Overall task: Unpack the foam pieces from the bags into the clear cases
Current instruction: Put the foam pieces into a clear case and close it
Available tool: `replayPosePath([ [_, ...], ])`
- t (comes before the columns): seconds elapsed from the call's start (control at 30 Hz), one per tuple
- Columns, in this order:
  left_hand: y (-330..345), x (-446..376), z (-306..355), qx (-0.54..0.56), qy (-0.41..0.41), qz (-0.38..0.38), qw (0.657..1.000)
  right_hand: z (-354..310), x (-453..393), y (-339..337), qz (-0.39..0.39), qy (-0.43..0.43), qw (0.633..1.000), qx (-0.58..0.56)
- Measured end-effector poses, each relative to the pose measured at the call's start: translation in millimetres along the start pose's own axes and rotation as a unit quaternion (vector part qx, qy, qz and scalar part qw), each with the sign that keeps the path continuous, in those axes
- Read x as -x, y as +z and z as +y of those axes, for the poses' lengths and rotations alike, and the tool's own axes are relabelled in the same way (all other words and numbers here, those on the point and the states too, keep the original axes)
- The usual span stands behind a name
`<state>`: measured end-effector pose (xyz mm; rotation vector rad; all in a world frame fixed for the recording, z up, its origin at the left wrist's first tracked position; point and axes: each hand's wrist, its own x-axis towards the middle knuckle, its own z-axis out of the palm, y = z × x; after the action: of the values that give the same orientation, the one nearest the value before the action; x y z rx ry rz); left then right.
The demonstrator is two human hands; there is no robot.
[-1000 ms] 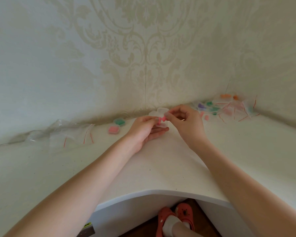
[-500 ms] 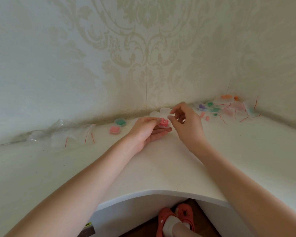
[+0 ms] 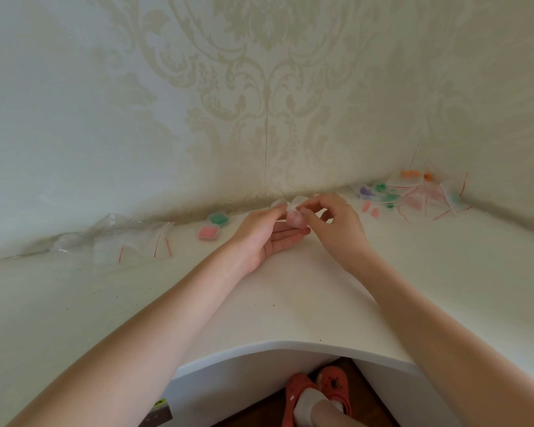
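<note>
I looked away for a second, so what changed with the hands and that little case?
The right hand moved in onto the small clear case in the left hand; both pinch it now, and the pink piece shows paler. The filled cases and bags stayed put.

Glossy clear plastic bags (image 3: 111, 238) are crinkling on the smooth, matt white table (image 3: 290, 297); foam pieces (image 3: 371, 208) are looking soft and matt; the wallpaper (image 3: 259, 87) is showing a faint sheen.
</note>
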<state>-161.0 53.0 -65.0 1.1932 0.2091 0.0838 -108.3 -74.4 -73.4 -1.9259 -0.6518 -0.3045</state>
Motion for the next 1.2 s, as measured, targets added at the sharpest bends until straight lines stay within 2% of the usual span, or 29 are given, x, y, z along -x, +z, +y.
replayPosePath([
  [0.1,-3,-1,-4,-0.048,0.024,-0.016,0.998,2,0,1,-0.012,0.004,1.000,-0.007],
  [0.3,-5,-3,-8,-0.049,0.040,-0.021,0.998,1,1,3,-0.035,0.005,0.999,-0.034],
  [0.37,-2,-2,-3,-0.061,0.059,0.002,0.996,2,0,4,-0.027,0.006,0.999,-0.035],
  [0.43,-4,-3,10,-0.088,0.115,0.055,0.988,2,-1,2,-0.009,0.007,0.999,-0.031],
  [0.5,-17,-4,28,-0.146,0.203,0.142,0.958,2,-2,0,0.000,0.025,0.999,-0.028],
  [0.6,-55,-4,46,-0.316,0.264,0.280,0.867,5,-2,-2,-0.002,0.043,0.999,-0.014],
  [0.67,-73,-3,48,-0.406,0.280,0.308,0.813,6,-2,-2,-0.009,0.039,0.999,0.006],
  [0.7,-77,-4,47,-0.439,0.278,0.304,0.798,7,-3,-2,-0.014,0.038,0.999,0.015],
  [0.77,-80,-3,45,-0.464,0.241,0.297,0.799,9,-3,-3,-0.020,0.042,0.999,0.023],
  [0.87,-83,-4,42,-0.453,0.156,0.281,0.832,10,-4,-6,-0.017,0.059,0.998,0.019],
  [0.97,-87,-1,42,-0.468,0.145,0.286,0.824,11,-5,-5,-0.014,0.066,0.997,0.023],
  [1.0,-86,0,43,-0.477,0.150,0.295,0.814,11,-5,-5,-0.016,0.065,0.997,0.025],
  [1.13,-81,4,44,-0.564,0.136,0.351,0.735,12,-4,-4,-0.022,0.055,0.998,0.035],
  [1.2,-82,5,45,-0.597,0.131,0.358,0.706,11,-4,-4,-0.022,0.056,0.997,0.038],
])
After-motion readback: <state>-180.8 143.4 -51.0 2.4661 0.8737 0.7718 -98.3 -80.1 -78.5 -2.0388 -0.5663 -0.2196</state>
